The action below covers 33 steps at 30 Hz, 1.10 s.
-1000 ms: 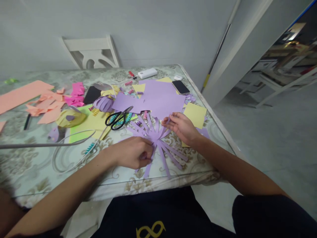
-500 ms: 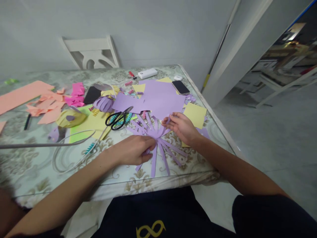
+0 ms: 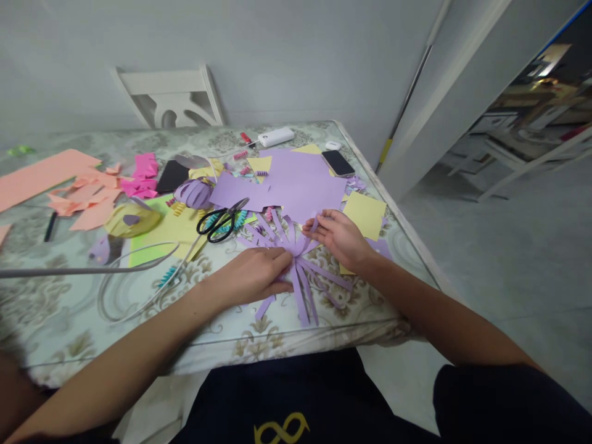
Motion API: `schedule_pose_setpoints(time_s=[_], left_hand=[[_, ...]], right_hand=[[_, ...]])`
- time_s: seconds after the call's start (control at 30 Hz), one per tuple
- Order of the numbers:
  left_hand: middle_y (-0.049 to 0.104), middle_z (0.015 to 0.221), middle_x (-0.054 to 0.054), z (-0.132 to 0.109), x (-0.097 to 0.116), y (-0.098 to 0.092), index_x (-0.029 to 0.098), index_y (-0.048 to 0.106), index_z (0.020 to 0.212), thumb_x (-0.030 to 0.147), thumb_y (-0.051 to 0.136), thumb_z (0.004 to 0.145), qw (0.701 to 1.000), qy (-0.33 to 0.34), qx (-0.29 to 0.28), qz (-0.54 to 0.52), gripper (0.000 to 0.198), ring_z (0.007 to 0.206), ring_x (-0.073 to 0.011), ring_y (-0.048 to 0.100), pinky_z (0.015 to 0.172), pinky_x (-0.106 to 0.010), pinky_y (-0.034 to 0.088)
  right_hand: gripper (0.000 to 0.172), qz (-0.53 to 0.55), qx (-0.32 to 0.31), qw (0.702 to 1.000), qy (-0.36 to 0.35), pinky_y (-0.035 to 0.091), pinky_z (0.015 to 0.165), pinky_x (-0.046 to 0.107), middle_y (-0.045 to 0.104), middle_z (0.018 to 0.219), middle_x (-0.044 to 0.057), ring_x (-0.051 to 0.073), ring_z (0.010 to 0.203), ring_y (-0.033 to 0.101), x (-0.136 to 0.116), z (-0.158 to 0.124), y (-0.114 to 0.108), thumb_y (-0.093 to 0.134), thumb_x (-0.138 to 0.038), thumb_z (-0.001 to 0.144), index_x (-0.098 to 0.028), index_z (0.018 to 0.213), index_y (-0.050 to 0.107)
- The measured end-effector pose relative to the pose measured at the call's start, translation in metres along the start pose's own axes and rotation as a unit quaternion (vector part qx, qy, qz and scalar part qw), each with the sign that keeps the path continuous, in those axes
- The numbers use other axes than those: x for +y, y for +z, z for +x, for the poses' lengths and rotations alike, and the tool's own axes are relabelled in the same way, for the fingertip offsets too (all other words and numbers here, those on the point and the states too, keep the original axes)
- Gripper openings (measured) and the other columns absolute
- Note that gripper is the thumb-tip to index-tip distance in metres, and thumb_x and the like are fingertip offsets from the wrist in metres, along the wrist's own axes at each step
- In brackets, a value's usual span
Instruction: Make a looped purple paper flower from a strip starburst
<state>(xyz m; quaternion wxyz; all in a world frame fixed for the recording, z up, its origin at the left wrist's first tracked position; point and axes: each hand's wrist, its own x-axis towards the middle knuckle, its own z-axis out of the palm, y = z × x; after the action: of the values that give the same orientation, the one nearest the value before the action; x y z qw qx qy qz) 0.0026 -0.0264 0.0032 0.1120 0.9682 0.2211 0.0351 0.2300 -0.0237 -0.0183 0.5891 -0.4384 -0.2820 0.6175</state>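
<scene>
A purple paper cutout (image 3: pixel 300 296) with long strips fanning out from its middle lies near the table's front edge. My left hand (image 3: pixel 261 271) is closed at its left side, fingers on the strips close to the middle. On the far right side, my right hand (image 3: pixel 337 235) pinches the end of one strip, which is raised and bent up. Black-handled scissors (image 3: pixel 221 223) rest just beyond my left hand, their blades slightly apart. Behind the cutout lies a large purple paper sheet (image 3: pixel 300 182).
A phone (image 3: pixel 337 163) and a yellow paper square (image 3: pixel 365 214) lie at the right. Leftward are a yellow paper ball (image 3: pixel 132 219), a purple strip ball (image 3: pixel 194 193) and orange paper scraps (image 3: pixel 87 191). A white cable (image 3: pixel 139 311) loops across the left. A white power bank (image 3: pixel 276 137) sits at the back.
My left hand has shifted slightly, its fingers moving toward the middle of the cutout. The front strips have swung a little to the right. My right hand stays nearly still.
</scene>
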Motion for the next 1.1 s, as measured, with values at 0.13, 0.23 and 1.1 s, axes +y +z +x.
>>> schedule_pose_setpoints(time_s=[0.13, 0.23, 1.1], left_hand=[[0.065, 0.098, -0.007, 0.001, 0.004, 0.004, 0.018, 0.056, 0.113, 0.051, 0.054, 0.103, 0.998, 0.039, 0.039, 0.019, 0.034, 0.081, -0.0229, 0.066, 0.067, -0.034, 0.050], [0.065, 0.106, -0.008, 0.001, 0.005, 0.005, 0.020, 0.054, 0.130, 0.039, 0.053, 0.105, 0.998, 0.047, 0.033, 0.030, 0.031, 0.086, -0.0230, 0.068, 0.071, -0.034, 0.052], [0.062, 0.099, -0.006, 0.005, 0.003, 0.021, 0.022, 0.066, 0.122, 0.035, 0.047, 0.107, 0.999, 0.004, 0.040, -0.016, 0.027, 0.075, -0.0151, 0.062, 0.067, -0.028, 0.048]], right_hand=[[0.018, 0.001, -0.009, 1.000, 0.001, 0.060, 0.095, 0.039, 0.070, 0.080, 0.003, 0.017, 0.086, 0.072, 0.000, -0.001, 0.001, 0.071, -0.017, 0.090, -0.020, 0.083, 0.055], [0.020, -0.001, -0.011, 1.000, 0.004, 0.060, 0.094, 0.038, 0.070, 0.079, 0.002, 0.017, 0.085, 0.071, -0.001, -0.002, 0.002, 0.073, -0.019, 0.089, -0.021, 0.082, 0.054], [0.020, -0.009, -0.010, 1.000, 0.003, 0.059, 0.094, 0.038, 0.070, 0.078, 0.001, 0.016, 0.084, 0.070, 0.001, 0.001, 0.001, 0.072, -0.019, 0.088, -0.021, 0.082, 0.053]])
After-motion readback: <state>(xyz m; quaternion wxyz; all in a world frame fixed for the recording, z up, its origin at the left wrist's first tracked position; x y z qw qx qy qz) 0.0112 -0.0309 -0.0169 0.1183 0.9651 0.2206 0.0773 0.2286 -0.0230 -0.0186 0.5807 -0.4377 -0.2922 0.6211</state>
